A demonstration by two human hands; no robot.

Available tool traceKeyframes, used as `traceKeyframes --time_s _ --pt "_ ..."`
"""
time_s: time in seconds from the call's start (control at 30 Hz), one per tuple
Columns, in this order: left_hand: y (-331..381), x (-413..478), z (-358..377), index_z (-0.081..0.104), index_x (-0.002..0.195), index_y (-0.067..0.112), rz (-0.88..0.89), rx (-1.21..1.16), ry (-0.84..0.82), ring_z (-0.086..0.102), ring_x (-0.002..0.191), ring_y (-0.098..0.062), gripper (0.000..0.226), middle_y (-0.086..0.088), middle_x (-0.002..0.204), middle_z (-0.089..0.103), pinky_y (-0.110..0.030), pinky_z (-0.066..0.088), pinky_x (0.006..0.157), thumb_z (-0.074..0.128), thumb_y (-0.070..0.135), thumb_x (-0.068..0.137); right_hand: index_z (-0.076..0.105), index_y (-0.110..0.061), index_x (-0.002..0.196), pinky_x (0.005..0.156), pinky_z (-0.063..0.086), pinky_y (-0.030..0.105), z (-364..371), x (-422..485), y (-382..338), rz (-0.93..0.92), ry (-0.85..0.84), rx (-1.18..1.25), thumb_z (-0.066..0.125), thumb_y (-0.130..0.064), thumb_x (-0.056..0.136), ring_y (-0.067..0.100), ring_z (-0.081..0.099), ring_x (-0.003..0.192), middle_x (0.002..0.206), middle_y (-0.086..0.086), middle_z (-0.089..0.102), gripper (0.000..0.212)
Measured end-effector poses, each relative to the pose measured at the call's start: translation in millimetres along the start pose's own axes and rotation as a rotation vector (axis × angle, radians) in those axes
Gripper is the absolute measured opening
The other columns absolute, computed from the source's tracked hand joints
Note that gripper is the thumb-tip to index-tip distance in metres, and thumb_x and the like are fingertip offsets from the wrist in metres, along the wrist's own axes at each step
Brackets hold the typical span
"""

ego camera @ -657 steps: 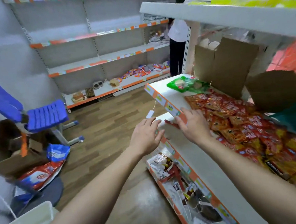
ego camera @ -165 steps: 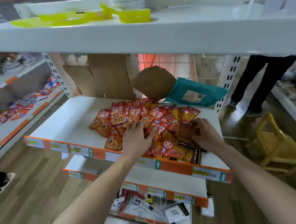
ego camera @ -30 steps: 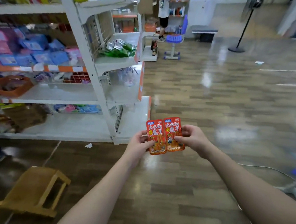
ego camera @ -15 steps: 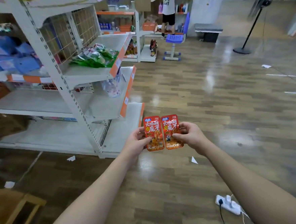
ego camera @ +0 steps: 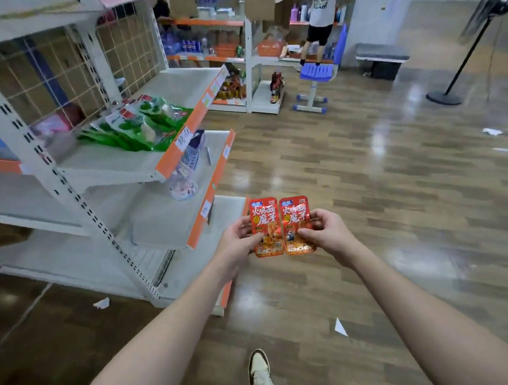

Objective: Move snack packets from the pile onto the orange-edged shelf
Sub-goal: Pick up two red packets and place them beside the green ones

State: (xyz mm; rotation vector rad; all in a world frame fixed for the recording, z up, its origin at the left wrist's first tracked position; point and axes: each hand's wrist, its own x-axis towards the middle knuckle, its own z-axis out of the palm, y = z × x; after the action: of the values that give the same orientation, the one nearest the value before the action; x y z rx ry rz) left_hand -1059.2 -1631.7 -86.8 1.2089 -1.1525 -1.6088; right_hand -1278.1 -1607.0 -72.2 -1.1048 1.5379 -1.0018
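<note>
The white rack (ego camera: 66, 187) stands on my left, its orange-edged shelves (ego camera: 218, 170) jutting out, with green bags (ego camera: 140, 128) on the upper one. I am mid-carry. My left hand (ego camera: 238, 241) pinches one red snack packet (ego camera: 265, 221) and my right hand (ego camera: 324, 232) pinches another (ego camera: 295, 216), upright and side by side, just right of the shelves. Next, I judge, I should turn left and lay both flat on a bare shelf.
</note>
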Motion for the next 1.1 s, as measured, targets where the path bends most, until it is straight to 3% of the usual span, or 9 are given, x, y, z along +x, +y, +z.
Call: traceKeyframes --time_s 0.23,0.47,0.63,0.73,1.0,1.1 --pt "32 124 3 0.056 0.122 0.013 0.009 -0.03 -0.011 0.065 0.099 -0.024 0.036 -0.016 0.116 0.066 -0.029 0.056 0.072 0.061 -0.008 0.092 0.061 -0.011 0.105 0.082 0.06 0.042 -18 125 -35 -0.005 -0.01 0.012 0.071 0.003 0.086 0.027 0.071 0.093 0.104 0.019 0.072 0.026" --pt "52 219 9 0.053 0.13 0.007 0.001 -0.016 0.06 0.066 0.099 -0.02 0.041 -0.013 0.115 0.066 -0.027 0.057 0.074 0.061 -0.008 0.092 0.06 -0.005 0.109 0.072 0.06 0.029 -35 236 -55 -0.008 -0.079 0.015 0.07 0.005 0.087 0.024 0.07 0.088 0.101 0.015 0.072 0.027" --pt "69 286 17 0.057 0.121 0.013 0.033 -0.002 0.189 0.07 0.092 -0.012 0.033 -0.006 0.108 0.069 -0.031 0.059 0.077 0.063 -0.003 0.093 0.06 -0.004 0.111 0.074 0.06 0.034 -51 332 -70 -0.046 -0.196 -0.017 0.071 0.004 0.086 0.028 0.07 0.092 0.104 0.02 0.072 0.028" --pt "82 319 26 0.059 0.115 0.019 0.058 -0.014 0.272 0.069 0.101 -0.021 0.032 -0.011 0.112 0.069 -0.042 0.058 0.089 0.063 -0.004 0.093 0.061 -0.008 0.108 0.077 0.06 0.037 -60 382 -88 -0.087 -0.278 -0.031 0.072 0.003 0.086 0.029 0.07 0.093 0.105 0.021 0.071 0.027" --pt "131 372 37 0.057 0.122 0.013 0.12 -0.053 0.483 0.066 0.109 -0.025 0.034 -0.012 0.117 0.067 -0.033 0.059 0.082 0.064 -0.003 0.093 0.062 -0.008 0.11 0.07 0.057 0.03 -57 483 -145 -0.185 -0.505 -0.071 0.074 -0.002 0.086 0.025 0.07 0.092 0.104 0.016 0.072 0.028" --pt "148 381 25 0.057 0.122 0.014 0.149 -0.043 0.577 0.067 0.109 -0.026 0.035 -0.013 0.118 0.067 -0.038 0.058 0.087 0.065 -0.002 0.092 0.062 -0.014 0.106 0.069 0.056 0.029 -38 507 -168 -0.225 -0.592 -0.079 0.075 -0.004 0.086 0.021 0.071 0.091 0.103 0.01 0.073 0.026"
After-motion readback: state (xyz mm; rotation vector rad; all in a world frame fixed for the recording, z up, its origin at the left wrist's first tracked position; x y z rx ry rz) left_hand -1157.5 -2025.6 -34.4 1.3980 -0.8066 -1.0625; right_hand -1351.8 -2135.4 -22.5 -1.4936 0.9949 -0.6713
